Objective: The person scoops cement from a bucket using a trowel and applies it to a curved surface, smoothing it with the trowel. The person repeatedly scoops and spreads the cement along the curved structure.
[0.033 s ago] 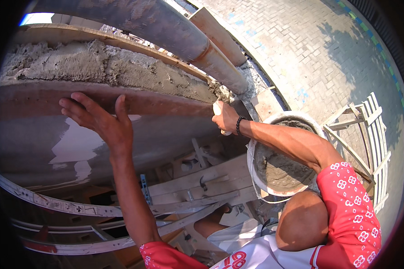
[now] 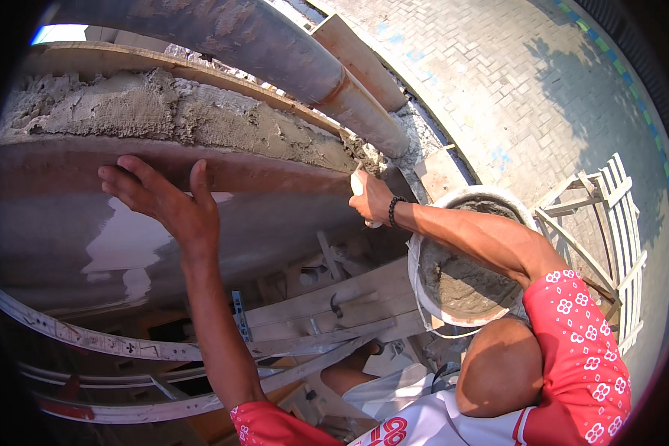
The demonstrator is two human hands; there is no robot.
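Note:
My left hand [image 2: 174,201] has its fingers apart, on or just over the smooth reddish-grey face [image 2: 67,171] below a long band of rough grey mortar [image 2: 126,108]. At the right end of that band, my right hand [image 2: 375,197] is closed round a pale handle [image 2: 360,182] of a tool; its working end is too small to make out among the mortar. A wooden board [image 2: 89,56] runs along the back of the band. A white bucket [image 2: 421,271] of wet grey mortar stands below my right forearm.
Large weathered pipes [image 2: 290,52] slant over the ledge, beside an upright board [image 2: 353,52]. Ladder rails [image 2: 89,338] and planks [image 2: 334,297] lie underneath, with a hammer-like tool on them. A white slatted wooden frame [image 2: 616,245] stands at right on block paving [image 2: 483,89].

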